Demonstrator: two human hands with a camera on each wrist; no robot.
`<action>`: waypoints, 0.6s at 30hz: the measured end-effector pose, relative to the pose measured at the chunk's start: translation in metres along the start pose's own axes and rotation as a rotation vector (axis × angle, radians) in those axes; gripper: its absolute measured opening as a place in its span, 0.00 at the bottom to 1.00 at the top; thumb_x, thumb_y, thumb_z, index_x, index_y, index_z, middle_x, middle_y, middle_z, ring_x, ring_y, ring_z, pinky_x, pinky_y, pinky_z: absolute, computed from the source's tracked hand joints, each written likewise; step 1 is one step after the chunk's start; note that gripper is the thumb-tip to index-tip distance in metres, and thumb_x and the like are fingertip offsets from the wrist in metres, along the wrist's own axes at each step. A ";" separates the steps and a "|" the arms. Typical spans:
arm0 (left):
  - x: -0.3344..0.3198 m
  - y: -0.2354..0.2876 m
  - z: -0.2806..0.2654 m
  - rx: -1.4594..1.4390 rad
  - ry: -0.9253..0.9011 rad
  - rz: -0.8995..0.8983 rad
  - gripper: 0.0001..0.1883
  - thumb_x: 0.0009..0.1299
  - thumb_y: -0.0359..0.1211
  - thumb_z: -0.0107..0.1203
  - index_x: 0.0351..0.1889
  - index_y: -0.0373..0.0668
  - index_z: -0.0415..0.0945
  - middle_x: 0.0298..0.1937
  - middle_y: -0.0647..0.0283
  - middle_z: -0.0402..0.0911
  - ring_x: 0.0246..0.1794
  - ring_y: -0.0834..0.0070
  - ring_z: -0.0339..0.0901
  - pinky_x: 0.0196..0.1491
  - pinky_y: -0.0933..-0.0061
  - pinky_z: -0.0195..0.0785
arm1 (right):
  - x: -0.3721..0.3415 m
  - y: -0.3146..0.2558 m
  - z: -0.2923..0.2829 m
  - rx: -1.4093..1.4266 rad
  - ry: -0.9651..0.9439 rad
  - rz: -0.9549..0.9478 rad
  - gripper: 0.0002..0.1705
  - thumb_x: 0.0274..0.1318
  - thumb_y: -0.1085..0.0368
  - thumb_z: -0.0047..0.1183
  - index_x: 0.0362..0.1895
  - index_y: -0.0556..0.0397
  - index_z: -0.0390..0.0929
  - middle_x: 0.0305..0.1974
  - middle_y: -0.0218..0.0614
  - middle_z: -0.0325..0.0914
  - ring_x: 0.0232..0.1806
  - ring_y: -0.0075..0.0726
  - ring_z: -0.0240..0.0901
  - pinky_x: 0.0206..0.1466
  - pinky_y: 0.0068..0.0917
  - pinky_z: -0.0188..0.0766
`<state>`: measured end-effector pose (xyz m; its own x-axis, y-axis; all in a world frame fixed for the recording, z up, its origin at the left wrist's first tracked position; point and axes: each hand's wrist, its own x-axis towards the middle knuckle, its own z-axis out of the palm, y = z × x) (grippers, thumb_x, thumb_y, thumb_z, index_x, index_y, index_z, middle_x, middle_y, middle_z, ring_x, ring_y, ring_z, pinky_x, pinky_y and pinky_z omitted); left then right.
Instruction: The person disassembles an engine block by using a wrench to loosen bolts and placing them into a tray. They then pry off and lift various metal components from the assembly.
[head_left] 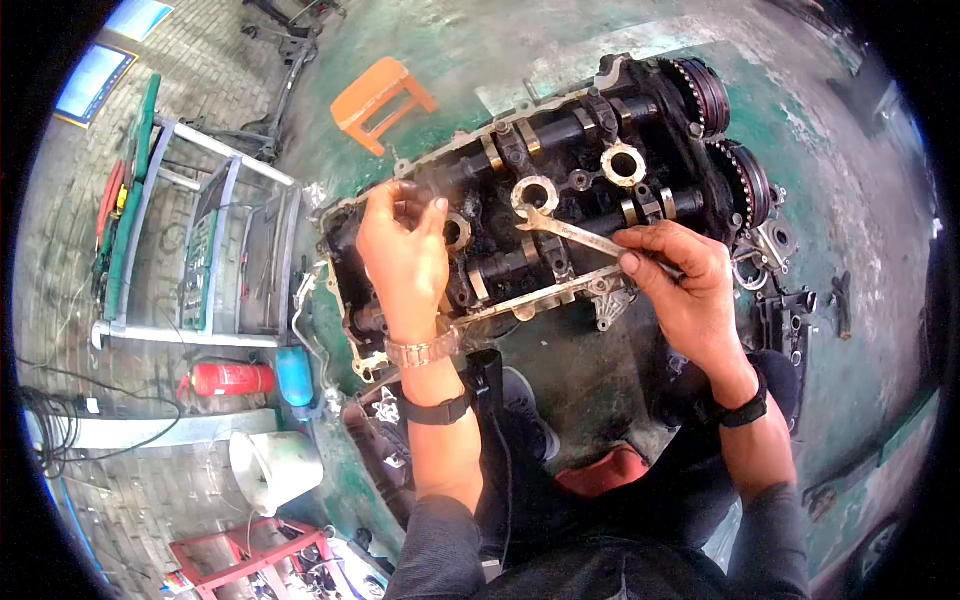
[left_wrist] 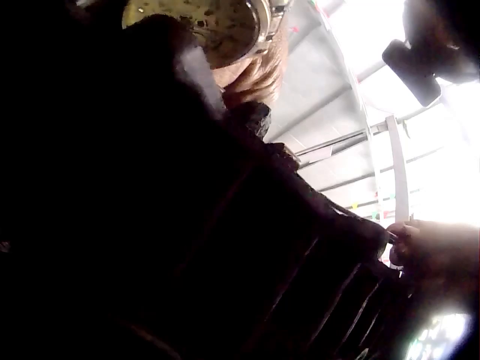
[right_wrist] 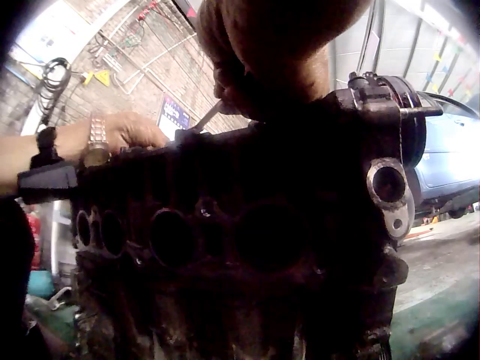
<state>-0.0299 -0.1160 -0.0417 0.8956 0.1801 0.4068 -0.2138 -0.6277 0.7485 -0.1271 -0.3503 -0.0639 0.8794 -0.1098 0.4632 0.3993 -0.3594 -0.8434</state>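
An engine cylinder head (head_left: 500, 310) with two camshafts lies across the middle of the head view. My right hand (head_left: 685, 290) grips a metal open-end wrench (head_left: 578, 237) between thumb and fingers, its forked end over a pale round port on the engine. Over the left part of the engine is my left hand (head_left: 402, 255), fingers bent and thumb close to them; I cannot tell if it pinches something small. In the right wrist view the wrench (right_wrist: 206, 116) reaches out from under my right hand (right_wrist: 274, 52), toward the left hand (right_wrist: 135, 131) at the engine's top edge.
Two toothed camshaft wheels (head_left: 740, 185) sit at the engine's right end. Behind it stands an orange stool (head_left: 375, 95). To the left are a metal rack (head_left: 190, 240), a red fire extinguisher (head_left: 230, 379) and a white bucket (head_left: 277, 470). Metal parts (head_left: 790, 325) lie at right.
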 end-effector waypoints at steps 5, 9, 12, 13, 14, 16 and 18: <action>0.000 -0.005 0.001 -0.001 -0.016 0.087 0.09 0.59 0.22 0.61 0.36 0.34 0.75 0.33 0.66 0.78 0.31 0.82 0.72 0.35 0.79 0.67 | 0.000 -0.003 0.000 0.016 -0.001 0.020 0.09 0.47 0.73 0.59 0.36 0.59 0.80 0.28 0.42 0.79 0.28 0.38 0.78 0.32 0.28 0.72; 0.003 -0.012 0.002 -0.090 -0.031 0.030 0.09 0.59 0.22 0.61 0.37 0.35 0.75 0.33 0.66 0.78 0.32 0.83 0.71 0.37 0.80 0.66 | 0.001 0.002 -0.001 -0.010 0.002 -0.024 0.09 0.47 0.73 0.59 0.36 0.59 0.81 0.28 0.43 0.79 0.29 0.39 0.79 0.33 0.29 0.72; 0.003 -0.009 0.002 -0.051 -0.003 -0.007 0.10 0.57 0.24 0.61 0.35 0.34 0.75 0.29 0.61 0.78 0.28 0.75 0.73 0.36 0.73 0.67 | 0.001 0.001 -0.002 -0.039 0.000 -0.057 0.09 0.47 0.73 0.59 0.36 0.59 0.81 0.29 0.43 0.79 0.29 0.40 0.79 0.33 0.29 0.72; 0.003 -0.009 0.002 -0.073 0.004 0.012 0.10 0.57 0.24 0.61 0.36 0.34 0.75 0.29 0.61 0.78 0.28 0.76 0.72 0.37 0.74 0.67 | 0.001 -0.001 -0.002 -0.048 -0.007 -0.059 0.09 0.47 0.73 0.59 0.36 0.59 0.81 0.29 0.44 0.79 0.30 0.41 0.79 0.33 0.30 0.72; 0.003 -0.009 0.001 -0.096 0.011 0.030 0.10 0.57 0.24 0.61 0.36 0.34 0.75 0.29 0.61 0.78 0.29 0.76 0.72 0.37 0.74 0.67 | 0.001 -0.001 -0.002 -0.047 -0.005 -0.057 0.09 0.47 0.73 0.59 0.36 0.59 0.81 0.29 0.44 0.79 0.30 0.41 0.79 0.33 0.30 0.72; 0.002 -0.009 0.000 -0.110 -0.019 0.045 0.10 0.57 0.23 0.61 0.36 0.34 0.75 0.29 0.61 0.78 0.29 0.77 0.72 0.37 0.74 0.67 | 0.001 -0.002 -0.002 -0.034 -0.016 -0.025 0.08 0.47 0.73 0.59 0.36 0.59 0.80 0.29 0.44 0.79 0.30 0.41 0.79 0.34 0.30 0.72; 0.002 -0.011 0.000 -0.125 -0.045 0.057 0.10 0.57 0.23 0.61 0.36 0.34 0.74 0.29 0.61 0.78 0.30 0.77 0.73 0.37 0.74 0.67 | 0.001 -0.002 -0.002 -0.026 -0.015 -0.027 0.08 0.47 0.73 0.59 0.36 0.59 0.80 0.29 0.44 0.79 0.30 0.42 0.79 0.34 0.30 0.72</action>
<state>-0.0262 -0.1089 -0.0487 0.8965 0.1106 0.4290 -0.3096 -0.5363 0.7852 -0.1278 -0.3512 -0.0618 0.8722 -0.0860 0.4815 0.4163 -0.3862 -0.8231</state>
